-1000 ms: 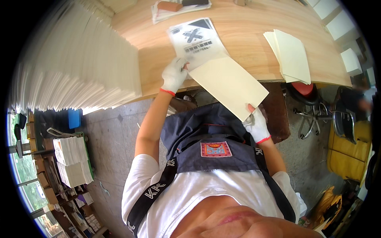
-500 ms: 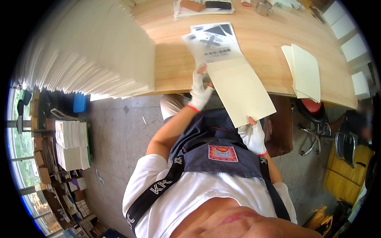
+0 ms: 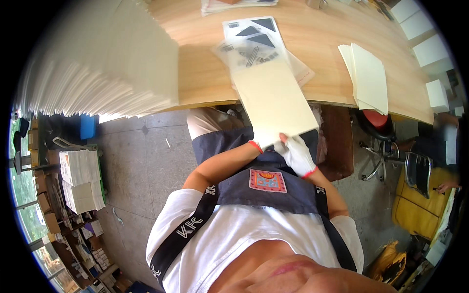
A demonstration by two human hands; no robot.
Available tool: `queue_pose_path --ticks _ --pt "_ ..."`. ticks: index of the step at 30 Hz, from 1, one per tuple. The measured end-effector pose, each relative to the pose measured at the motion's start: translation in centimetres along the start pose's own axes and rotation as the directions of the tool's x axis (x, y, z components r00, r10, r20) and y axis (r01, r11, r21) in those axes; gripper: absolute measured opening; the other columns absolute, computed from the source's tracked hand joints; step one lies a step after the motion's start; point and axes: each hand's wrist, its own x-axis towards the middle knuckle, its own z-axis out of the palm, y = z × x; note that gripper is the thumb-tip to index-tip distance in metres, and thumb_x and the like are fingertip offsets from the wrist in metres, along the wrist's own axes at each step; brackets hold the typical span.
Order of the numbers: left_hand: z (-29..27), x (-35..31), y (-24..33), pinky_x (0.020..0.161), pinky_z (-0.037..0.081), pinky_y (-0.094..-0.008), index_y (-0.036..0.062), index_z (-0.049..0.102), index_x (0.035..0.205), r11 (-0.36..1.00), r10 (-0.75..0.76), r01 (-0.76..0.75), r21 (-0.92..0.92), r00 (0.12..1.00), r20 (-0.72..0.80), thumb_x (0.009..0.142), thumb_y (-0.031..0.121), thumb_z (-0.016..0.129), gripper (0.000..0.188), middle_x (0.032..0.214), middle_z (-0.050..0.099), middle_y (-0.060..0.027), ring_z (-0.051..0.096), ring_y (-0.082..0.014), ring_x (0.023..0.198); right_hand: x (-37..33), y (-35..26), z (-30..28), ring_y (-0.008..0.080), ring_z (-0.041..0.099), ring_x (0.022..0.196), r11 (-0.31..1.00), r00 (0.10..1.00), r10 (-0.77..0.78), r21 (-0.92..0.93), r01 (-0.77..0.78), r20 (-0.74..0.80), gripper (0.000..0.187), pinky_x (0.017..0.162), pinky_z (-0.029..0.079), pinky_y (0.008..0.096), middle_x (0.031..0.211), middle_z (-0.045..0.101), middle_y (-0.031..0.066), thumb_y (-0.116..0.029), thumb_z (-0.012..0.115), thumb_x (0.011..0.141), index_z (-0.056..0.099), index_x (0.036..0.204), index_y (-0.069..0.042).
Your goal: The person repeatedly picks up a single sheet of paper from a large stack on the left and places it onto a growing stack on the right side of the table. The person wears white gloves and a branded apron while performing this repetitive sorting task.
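Note:
A cream paper stack (image 3: 276,100) stretches from the table edge toward my body. Its far end meets a clear printed plastic bag (image 3: 251,51); how much of it lies inside, I cannot tell. My right hand (image 3: 297,155), in a white fingerless glove with a red cuff, pinches the near edge, thumb on top. My left hand (image 3: 263,139), gloved alike, is mostly hidden under the near left corner, its fingers out of sight. More printed bags (image 3: 266,24) lie flat beyond, on the wooden table (image 3: 322,53).
A tall mass of white paper (image 3: 107,58) fills the table's left side. To the right lies another cream paper stack (image 3: 371,78). Beyond the table's near edge stand a stool with a red seat (image 3: 375,118) and a chair (image 3: 417,173). A loaded cart (image 3: 80,180) stands left on the floor.
My left hand has moved from the stack's left side down to beneath its near corner. The paper stack has shifted left and toward me. My right hand still grips the near edge.

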Motion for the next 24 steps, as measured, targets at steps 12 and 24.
queue_pose_path --ticks 12,24 --pt "0.7 -2.1 9.4 0.068 0.056 -0.0347 0.0033 0.051 0.108 0.904 -0.424 0.340 -0.259 0.794 -0.436 0.091 0.015 0.048 0.021 0.102 0.060 -0.0107 0.063 -0.0238 0.086 9.4 -1.1 0.7 0.0298 0.062 0.091 0.973 0.965 -0.008 0.226 -0.053 0.261 0.033 0.079 0.055 0.0398 0.105 0.059 0.0212 -0.017 0.039 0.097 0.045 0.125 0.000" --pt "-3.2 -4.7 15.8 0.066 0.054 -0.0259 -0.0009 0.057 0.100 0.937 -0.239 0.325 0.130 0.864 -0.443 0.092 0.016 0.053 0.019 0.092 0.064 -0.0093 0.064 -0.0164 0.076 9.0 -0.8 7.2 0.0295 0.064 0.066 -0.537 0.752 -0.143 -0.688 0.487 0.644 0.017 0.051 0.047 0.0410 0.074 0.065 0.0120 -0.023 0.054 0.083 0.045 0.088 -0.010"
